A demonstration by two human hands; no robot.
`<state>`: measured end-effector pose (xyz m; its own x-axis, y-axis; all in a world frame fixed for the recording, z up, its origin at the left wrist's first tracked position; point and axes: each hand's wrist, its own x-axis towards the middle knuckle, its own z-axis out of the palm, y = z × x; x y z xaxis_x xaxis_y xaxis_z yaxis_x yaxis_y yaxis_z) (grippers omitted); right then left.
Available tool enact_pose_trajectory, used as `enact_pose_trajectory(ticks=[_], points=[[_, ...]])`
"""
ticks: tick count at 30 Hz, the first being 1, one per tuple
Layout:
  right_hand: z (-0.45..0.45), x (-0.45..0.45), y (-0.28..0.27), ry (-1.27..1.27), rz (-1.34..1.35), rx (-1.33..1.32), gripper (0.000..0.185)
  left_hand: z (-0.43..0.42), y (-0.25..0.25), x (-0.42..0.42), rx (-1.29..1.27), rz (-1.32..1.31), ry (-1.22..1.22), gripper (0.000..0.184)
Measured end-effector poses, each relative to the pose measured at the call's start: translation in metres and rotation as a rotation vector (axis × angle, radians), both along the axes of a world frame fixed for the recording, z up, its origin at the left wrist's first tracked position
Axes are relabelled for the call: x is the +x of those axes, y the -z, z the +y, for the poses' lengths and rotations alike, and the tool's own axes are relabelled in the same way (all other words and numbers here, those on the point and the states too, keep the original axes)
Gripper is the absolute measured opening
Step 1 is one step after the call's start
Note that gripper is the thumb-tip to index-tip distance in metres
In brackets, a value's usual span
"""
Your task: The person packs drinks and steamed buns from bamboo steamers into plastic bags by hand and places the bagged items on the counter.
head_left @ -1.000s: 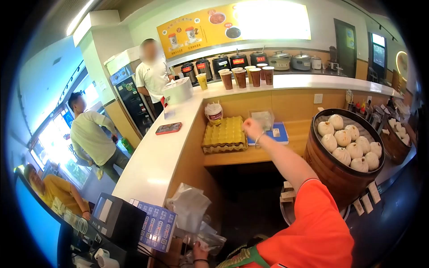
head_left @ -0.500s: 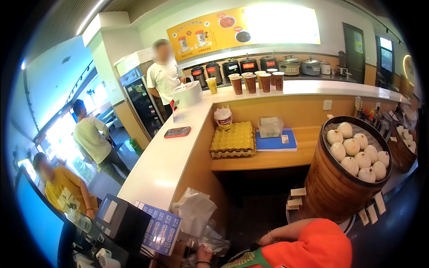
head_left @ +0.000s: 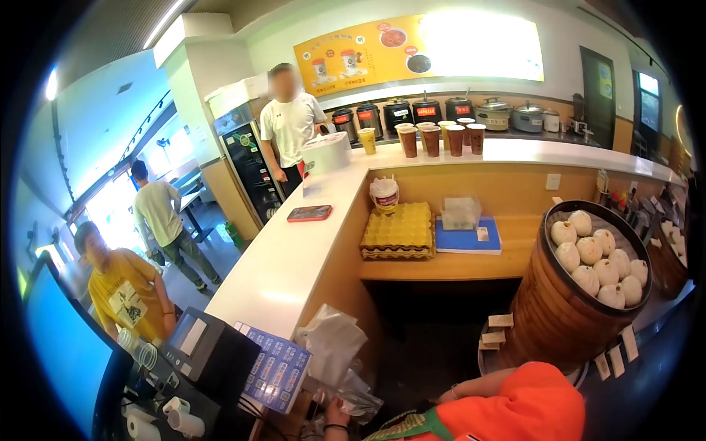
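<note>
At the bottom of the head view, my left hand (head_left: 337,416), with a dark band at its wrist, is closed on a crumpled clear plastic bag (head_left: 360,403). A stack of whitish plastic bags (head_left: 332,342) hangs just above it against the counter's side. My right arm, in an orange sleeve, reaches across the green apron. Only the edge of my right hand (head_left: 443,397) shows past a thin bracelet; its fingers are hidden. Right of that arm stands a tall bamboo steamer (head_left: 551,309), with several white buns (head_left: 605,272) on its top tier.
A white counter (head_left: 257,279) bears a red-edged phone (head_left: 309,213) and several filled cups (head_left: 432,142). Yellow egg trays (head_left: 398,231) and a blue folder (head_left: 468,235) lie on the wooden shelf. A black printer (head_left: 209,349) and a monitor (head_left: 66,353) stand left. Several people are beyond the counter.
The view has shifted, so most things sit farther right. My left hand stays at the plastic bag. The person in yellow appears more upright, and the white-shirted person by the fridge has moved their arms.
</note>
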<state>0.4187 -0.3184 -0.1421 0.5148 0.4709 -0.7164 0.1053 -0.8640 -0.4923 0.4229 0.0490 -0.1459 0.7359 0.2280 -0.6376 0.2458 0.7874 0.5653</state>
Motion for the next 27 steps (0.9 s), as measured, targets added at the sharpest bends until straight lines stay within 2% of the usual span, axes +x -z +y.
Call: enact_pose_trajectory(ticks=[2,5,7,10,14,17,19,27], points=[[-0.003,-0.002,0.007,0.031,0.001,-0.018,0.03,0.006,0.01,0.001,0.007,-0.037,0.003,0.013],[-0.01,-0.004,0.032,0.075,0.013,-0.042,0.03,0.018,0.024,0.004,-0.037,0.04,-0.02,0.02],[-0.012,-0.005,0.042,0.095,0.026,-0.059,0.029,0.014,0.029,0.004,-0.192,-0.041,0.081,0.021],[-0.016,-0.001,0.054,0.103,0.018,-0.075,0.029,0.0,0.018,0.003,-0.144,-0.011,0.002,0.019],[-0.013,0.003,0.021,0.064,0.004,-0.114,0.031,-0.003,0.015,0.0,-0.138,-0.092,0.037,0.013],[-0.007,0.001,-0.009,0.089,-0.134,-0.073,0.027,-0.006,0.021,0.006,-0.199,-0.041,-0.035,0.009],[-0.005,0.003,-0.011,0.245,-0.124,-0.025,0.026,-0.006,0.027,0.007,-0.221,-0.071,-0.042,0.007],[-0.016,0.008,0.029,0.183,-0.128,-0.028,0.024,-0.009,0.027,0.005,-0.192,-0.16,0.01,0.011]])
